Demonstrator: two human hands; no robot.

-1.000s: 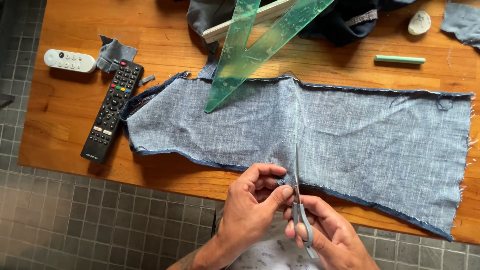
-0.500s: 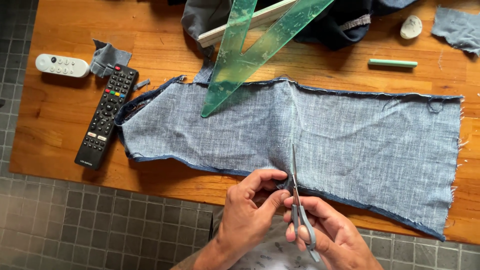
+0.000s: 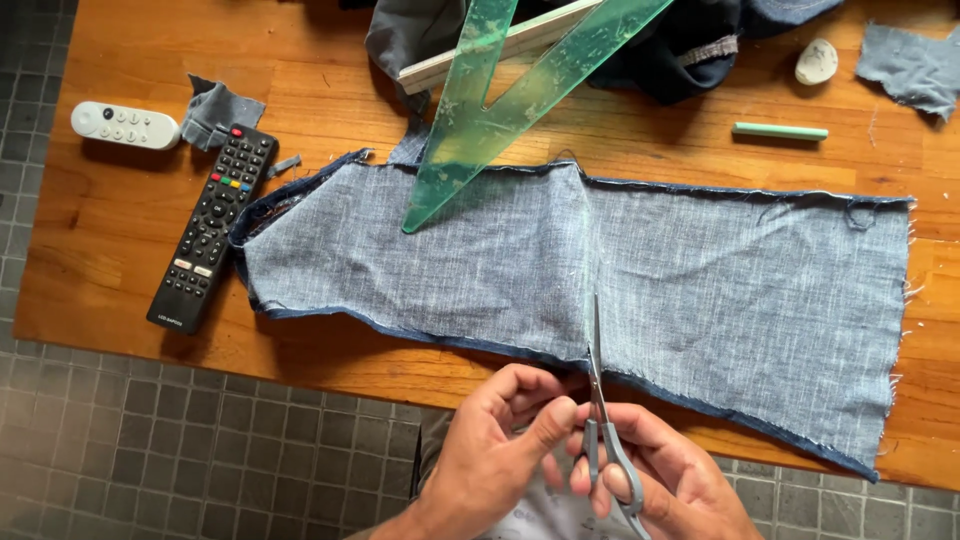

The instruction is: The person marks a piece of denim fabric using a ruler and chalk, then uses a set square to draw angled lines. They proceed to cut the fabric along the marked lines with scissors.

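A long piece of light blue denim cloth [image 3: 700,290] lies flat across the wooden table [image 3: 120,260]. My right hand [image 3: 660,480] grips grey-handled scissors [image 3: 600,420] whose blades point up into the cloth's near edge along a faint chalk line. My left hand [image 3: 500,450] pinches that near edge just left of the blades.
A green see-through set square [image 3: 500,90] and a wooden ruler [image 3: 480,55] lie over the cloth's far edge. A black remote [image 3: 212,225], a white remote [image 3: 125,125], denim scraps [image 3: 215,108], green chalk [image 3: 780,131] and a dark garment [image 3: 690,40] lie around. Grey tiled floor [image 3: 150,450] is below.
The view has shifted slightly, so the table sits a little lower and further left. The scissors' blades have moved a bit further into the cloth's near edge.
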